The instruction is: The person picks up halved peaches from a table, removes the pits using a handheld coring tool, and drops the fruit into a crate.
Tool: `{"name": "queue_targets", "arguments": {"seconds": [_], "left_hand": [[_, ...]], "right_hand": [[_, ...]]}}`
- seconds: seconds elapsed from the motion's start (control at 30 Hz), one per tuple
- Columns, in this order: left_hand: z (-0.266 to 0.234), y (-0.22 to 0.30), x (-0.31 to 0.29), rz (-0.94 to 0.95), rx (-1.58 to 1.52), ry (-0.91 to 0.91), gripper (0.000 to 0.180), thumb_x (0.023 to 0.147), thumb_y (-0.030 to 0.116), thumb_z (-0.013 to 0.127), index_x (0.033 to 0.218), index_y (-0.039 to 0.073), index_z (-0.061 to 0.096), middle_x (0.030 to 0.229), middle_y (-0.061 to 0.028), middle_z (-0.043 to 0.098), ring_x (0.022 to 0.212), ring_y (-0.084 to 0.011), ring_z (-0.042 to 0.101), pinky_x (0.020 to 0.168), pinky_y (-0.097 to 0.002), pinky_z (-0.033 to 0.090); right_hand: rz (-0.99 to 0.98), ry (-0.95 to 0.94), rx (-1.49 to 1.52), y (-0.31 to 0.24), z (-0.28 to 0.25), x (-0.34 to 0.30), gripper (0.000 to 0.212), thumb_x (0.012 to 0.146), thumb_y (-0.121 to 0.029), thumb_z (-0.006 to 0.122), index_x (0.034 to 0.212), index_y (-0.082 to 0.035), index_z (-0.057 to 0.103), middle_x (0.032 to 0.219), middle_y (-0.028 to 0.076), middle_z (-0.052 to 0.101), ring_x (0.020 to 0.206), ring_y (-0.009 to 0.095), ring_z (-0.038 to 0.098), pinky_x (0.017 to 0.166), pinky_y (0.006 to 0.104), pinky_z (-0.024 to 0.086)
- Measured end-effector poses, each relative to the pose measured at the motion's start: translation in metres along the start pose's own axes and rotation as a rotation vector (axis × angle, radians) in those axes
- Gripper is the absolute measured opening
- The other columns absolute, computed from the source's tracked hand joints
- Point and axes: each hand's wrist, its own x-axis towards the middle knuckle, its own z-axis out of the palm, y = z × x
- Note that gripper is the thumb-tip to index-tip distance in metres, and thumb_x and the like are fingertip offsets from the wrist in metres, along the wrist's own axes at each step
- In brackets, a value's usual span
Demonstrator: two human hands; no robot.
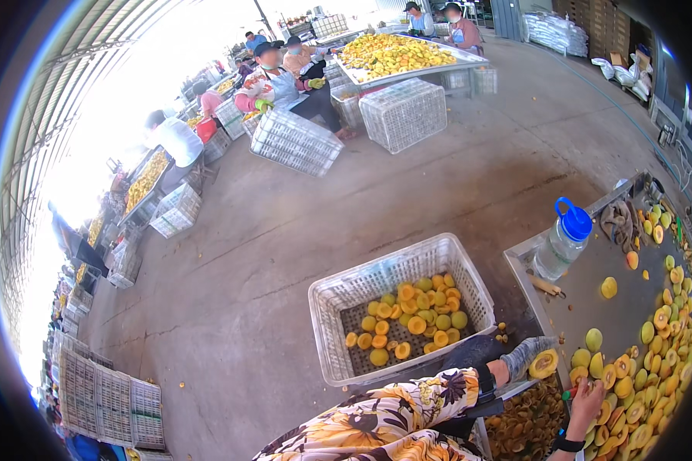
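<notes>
Well, starting at the far left, we see stacked white crates (pixel 109 403) on the concrete floor, and beyond them a worker in a white shirt (pixel 178 143) sitting by a tray of yellow fruit. Further along, another worker in an apron (pixel 282 91) sits behind tilted crates, near a large table heaped with fruit.

Closer to us, a white basket (pixel 396 273) stands on the floor with halved fruit spread over its bottom. Just right of it, our left hand (pixel 521 358), in a grey glove, grips a fruit half (pixel 544 364) at its fingertips, cut face showing. Below this hand lie brown scraps (pixel 526 421).

Above and a little right of the fruit half, a clear bottle with a blue cap (pixel 560 250) stands upright on the metal table (pixel 588 311). Our bare right hand (pixel 589 399), just below and to the right of the fruit half and apart from it, clasps a small tool with a red and green handle (pixel 568 393). Beyond, more cut fruit (pixel 653 376) covers the table's right side, right beside this hand.
</notes>
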Motion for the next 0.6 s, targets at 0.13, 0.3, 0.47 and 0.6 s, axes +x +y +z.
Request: {"name": "queue_targets", "arguments": {"seconds": [0.13,0.3,0.47,0.6], "left_hand": [[-0.002,0.001,0.001,0.030,0.049,-0.008,0.023,0.082,0.028,0.060,0.087,0.006,0.059,0.075,-0.0093,0.062,0.063,-0.0219,0.062,0.059,-0.0330,0.053],[-0.002,-0.001,-0.004,0.040,0.038,-0.016,0.020,0.083,0.026,0.059,0.087,0.006,0.059,0.076,-0.0087,0.062,0.064,-0.0212,0.062,0.059,-0.0328,0.053],[-0.001,-0.005,-0.006,0.003,0.044,-0.046,0.018,0.084,0.025,0.057,0.088,0.008,0.058,0.079,-0.0074,0.062,0.067,-0.0201,0.061,0.060,-0.0329,0.053],[-0.006,-0.013,0.005,-0.008,-0.048,-0.019,0.019,0.083,0.027,0.057,0.091,0.010,0.057,0.081,-0.0065,0.061,0.070,-0.0188,0.061,0.062,-0.0335,0.052]], "right_hand": [[-0.013,-0.061,-0.115,-0.003,-0.010,0.000,0.044,0.087,-0.038,0.052,0.099,0.003,0.052,0.094,0.024,0.056,0.088,0.039,0.053,0.075,0.0441,0.042],[0.033,-0.131,-0.124,-0.012,-0.019,-0.001,0.041,0.083,-0.035,0.057,0.098,0.003,0.053,0.089,0.025,0.058,0.086,0.041,0.054,0.075,0.0425,0.043],[0.093,-0.192,0.037,-0.009,-0.022,0.006,0.042,0.075,-0.028,0.063,0.098,0.005,0.052,0.088,0.024,0.059,0.084,0.036,0.058,0.073,0.0391,0.044],[0.178,-0.246,0.367,0.000,-0.033,0.003,0.039,0.069,-0.018,0.063,0.098,0.005,0.052,0.077,0.019,0.059,0.074,0.030,0.059,0.065,0.0382,0.046]]}}
